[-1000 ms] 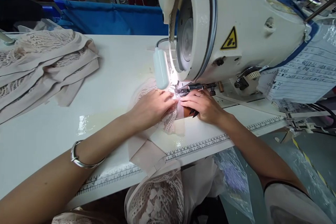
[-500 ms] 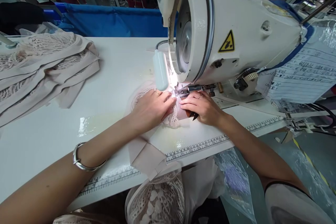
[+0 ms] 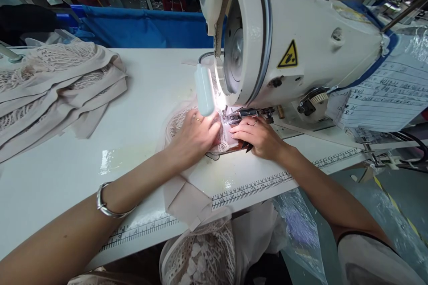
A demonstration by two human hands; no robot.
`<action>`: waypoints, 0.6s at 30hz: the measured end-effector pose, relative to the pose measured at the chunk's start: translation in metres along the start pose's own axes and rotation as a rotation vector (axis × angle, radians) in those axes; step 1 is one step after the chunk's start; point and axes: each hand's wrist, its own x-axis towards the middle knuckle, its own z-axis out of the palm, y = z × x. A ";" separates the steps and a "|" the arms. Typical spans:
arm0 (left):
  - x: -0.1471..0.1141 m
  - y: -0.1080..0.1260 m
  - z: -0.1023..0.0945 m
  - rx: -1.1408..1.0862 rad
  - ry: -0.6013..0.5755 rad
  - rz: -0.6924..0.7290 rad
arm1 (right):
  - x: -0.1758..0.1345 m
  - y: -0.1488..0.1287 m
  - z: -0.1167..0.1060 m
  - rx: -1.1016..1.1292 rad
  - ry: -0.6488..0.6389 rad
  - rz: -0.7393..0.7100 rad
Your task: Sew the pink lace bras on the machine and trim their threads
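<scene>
My left hand (image 3: pixel 197 136) is closed on pale pink lace fabric (image 3: pixel 177 122), its fingers bent beside the presser foot (image 3: pixel 230 118) of a white sewing machine (image 3: pixel 301 31). The lace's scalloped edge (image 3: pixel 223 144) shows just below those fingertips. On the other side of the foot, my right hand (image 3: pixel 259 136) has its fingertips on the fabric. Dark pointed tips, which look like thread snips (image 3: pixel 248 146), stick out from under that palm; the rest is hidden. The small lamp (image 3: pixel 204 91) partly covers the fabric by the needle.
A pile of beige lace pieces (image 3: pixel 63 80) lies at the left of the white table (image 3: pixel 143 84). A printed ruler (image 3: pixel 254 190) runs along its front edge. More lace (image 3: pixel 200 249) lies on my lap. Handwritten papers (image 3: pixel 374 89) hang at the right.
My left hand has shifted slightly left and up. The lace edge under it has drawn up toward the foot, baring a curved outline on the table. The right hand has hardly moved.
</scene>
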 end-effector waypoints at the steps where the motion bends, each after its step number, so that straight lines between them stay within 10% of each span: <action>1: 0.001 0.000 0.000 -0.059 -0.003 0.076 | 0.000 0.000 0.000 0.001 0.003 0.000; 5: 0.000 0.006 0.000 -0.192 -0.056 0.250 | 0.000 -0.001 -0.001 0.006 0.008 -0.007; 18: -0.002 0.009 0.000 -0.062 -0.046 0.127 | 0.000 0.000 -0.001 0.026 0.047 -0.020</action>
